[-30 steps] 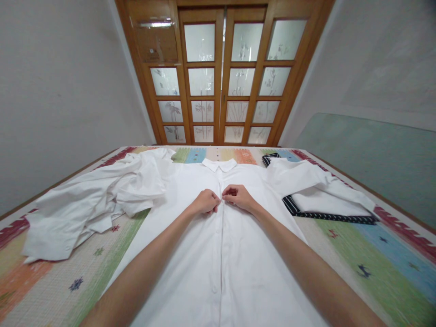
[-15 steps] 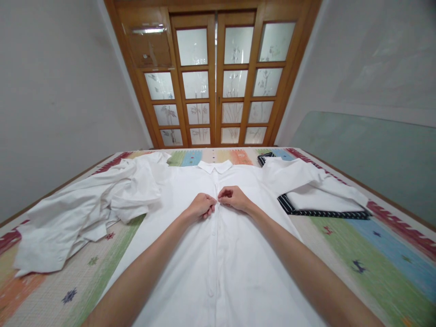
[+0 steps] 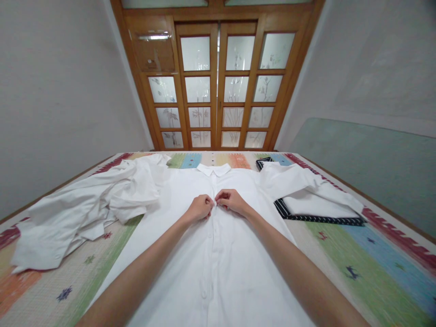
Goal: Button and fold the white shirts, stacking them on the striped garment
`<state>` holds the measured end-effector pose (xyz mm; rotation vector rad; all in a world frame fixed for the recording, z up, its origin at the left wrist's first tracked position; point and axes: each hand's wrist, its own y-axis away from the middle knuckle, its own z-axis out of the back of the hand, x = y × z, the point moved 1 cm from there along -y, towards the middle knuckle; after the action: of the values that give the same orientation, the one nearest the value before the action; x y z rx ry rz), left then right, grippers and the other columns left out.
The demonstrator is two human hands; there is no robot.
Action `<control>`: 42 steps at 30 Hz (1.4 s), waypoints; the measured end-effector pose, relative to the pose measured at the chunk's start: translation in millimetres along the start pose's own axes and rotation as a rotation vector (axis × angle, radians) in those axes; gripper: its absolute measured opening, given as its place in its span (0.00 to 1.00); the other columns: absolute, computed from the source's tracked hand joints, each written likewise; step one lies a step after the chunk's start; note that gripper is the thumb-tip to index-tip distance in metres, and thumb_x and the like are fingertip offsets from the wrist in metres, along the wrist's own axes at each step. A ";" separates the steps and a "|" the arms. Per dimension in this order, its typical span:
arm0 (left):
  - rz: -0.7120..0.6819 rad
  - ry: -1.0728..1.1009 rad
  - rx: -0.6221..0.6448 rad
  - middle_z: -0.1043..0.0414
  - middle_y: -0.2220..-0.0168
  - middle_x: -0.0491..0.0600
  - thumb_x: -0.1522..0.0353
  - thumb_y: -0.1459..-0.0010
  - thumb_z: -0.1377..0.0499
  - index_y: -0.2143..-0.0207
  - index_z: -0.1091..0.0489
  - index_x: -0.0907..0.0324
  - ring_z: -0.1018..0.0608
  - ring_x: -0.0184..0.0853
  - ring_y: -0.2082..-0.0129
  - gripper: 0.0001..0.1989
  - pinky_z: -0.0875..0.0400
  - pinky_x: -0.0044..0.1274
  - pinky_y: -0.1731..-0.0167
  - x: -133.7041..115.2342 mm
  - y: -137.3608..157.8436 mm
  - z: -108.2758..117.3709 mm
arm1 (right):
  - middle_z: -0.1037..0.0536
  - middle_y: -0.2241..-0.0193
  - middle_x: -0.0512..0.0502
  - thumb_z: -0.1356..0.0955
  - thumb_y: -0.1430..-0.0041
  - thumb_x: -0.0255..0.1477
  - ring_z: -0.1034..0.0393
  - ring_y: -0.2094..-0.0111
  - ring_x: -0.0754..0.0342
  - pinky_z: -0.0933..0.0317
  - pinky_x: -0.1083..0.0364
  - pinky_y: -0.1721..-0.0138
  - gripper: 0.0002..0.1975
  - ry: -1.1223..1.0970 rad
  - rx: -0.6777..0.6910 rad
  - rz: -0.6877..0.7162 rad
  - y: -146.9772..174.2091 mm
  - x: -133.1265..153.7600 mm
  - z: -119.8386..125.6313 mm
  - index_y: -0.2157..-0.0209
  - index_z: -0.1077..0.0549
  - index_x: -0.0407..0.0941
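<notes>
A white collared shirt [image 3: 252,272] lies spread front side up, its collar at the far end and its button placket running down the middle. My left hand [image 3: 201,207] pinches the placket's edge from the left, a little below the collar. Facing it, my right hand [image 3: 231,201] pinches the same strip from the right, fingertips almost meeting the left ones. Whatever button sits between the fingers is too small and covered to make out. Lower down the placket, small pale buttons show.
Crumpled white cloth [image 3: 85,209] lies to the left. On the right, the shirt's sleeve [image 3: 289,179] lies over a white cloth with a black striped border [image 3: 320,220]. Beneath is a colourful patterned tablecloth [image 3: 361,268]. Wooden glazed doors [image 3: 220,86] stand beyond the table.
Both hands have stayed at the placket, with the fingertips shifting slightly. The placket below them has shifted a little left and looks more rumpled. My view has tilted up slightly.
</notes>
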<state>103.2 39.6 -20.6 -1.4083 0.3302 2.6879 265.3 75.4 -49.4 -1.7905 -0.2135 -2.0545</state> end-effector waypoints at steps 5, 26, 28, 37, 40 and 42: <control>0.002 -0.082 -0.001 0.34 0.86 0.39 0.75 0.45 0.46 0.72 0.31 0.61 0.34 0.25 0.88 0.06 0.41 0.17 0.83 -5.1 -0.6 3.1 | 0.28 0.83 0.55 0.30 0.59 0.29 0.40 0.83 0.62 0.45 0.61 0.81 0.06 -0.013 0.005 0.014 -1.0 -2.5 0.7 0.75 0.26 0.42; -0.080 0.127 0.035 0.34 0.84 0.38 0.65 0.43 0.46 0.69 0.34 0.59 0.37 0.25 0.89 0.07 0.44 0.18 0.84 17.9 -1.5 -1.4 | 0.26 0.80 0.54 0.28 0.62 0.27 0.41 0.80 0.63 0.45 0.61 0.77 0.10 0.067 -0.017 0.057 1.3 -1.6 -2.4 0.72 0.24 0.41; -0.142 0.075 -0.016 0.34 0.84 0.39 0.64 0.43 0.47 0.68 0.33 0.59 0.35 0.26 0.87 0.08 0.42 0.19 0.82 19.8 0.2 -1.8 | 0.27 0.80 0.54 0.28 0.62 0.27 0.41 0.81 0.63 0.46 0.61 0.77 0.10 0.066 -0.019 0.056 1.8 -1.0 -2.8 0.72 0.24 0.41; -0.227 0.100 -0.111 0.32 0.83 0.40 0.67 0.44 0.45 0.70 0.31 0.59 0.28 0.30 0.80 0.05 0.35 0.21 0.73 22.2 5.0 -3.2 | 0.24 0.77 0.52 0.28 0.63 0.26 0.39 0.84 0.63 0.45 0.61 0.81 0.11 0.059 -0.002 -0.060 7.4 4.5 -6.3 0.71 0.25 0.41; -0.178 0.181 -0.137 0.32 0.83 0.38 0.70 0.45 0.44 0.69 0.34 0.58 0.29 0.28 0.83 0.01 0.36 0.20 0.77 22.6 5.9 -5.5 | 0.24 0.76 0.52 0.29 0.62 0.26 0.40 0.83 0.64 0.45 0.61 0.81 0.10 0.072 -0.011 -0.057 8.1 5.6 -7.4 0.71 0.26 0.41; -0.130 0.216 -0.128 0.33 0.84 0.37 0.71 0.45 0.43 0.69 0.35 0.58 0.32 0.26 0.87 0.02 0.39 0.19 0.82 22.4 6.3 -6.3 | 0.24 0.76 0.52 0.29 0.62 0.27 0.40 0.83 0.64 0.46 0.61 0.81 0.11 0.074 -0.015 -0.061 8.0 5.2 -7.3 0.71 0.26 0.41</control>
<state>94.4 31.5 -41.5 -1.6978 0.0780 2.4982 261.4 64.4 -46.7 -1.7337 -0.2352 -2.1658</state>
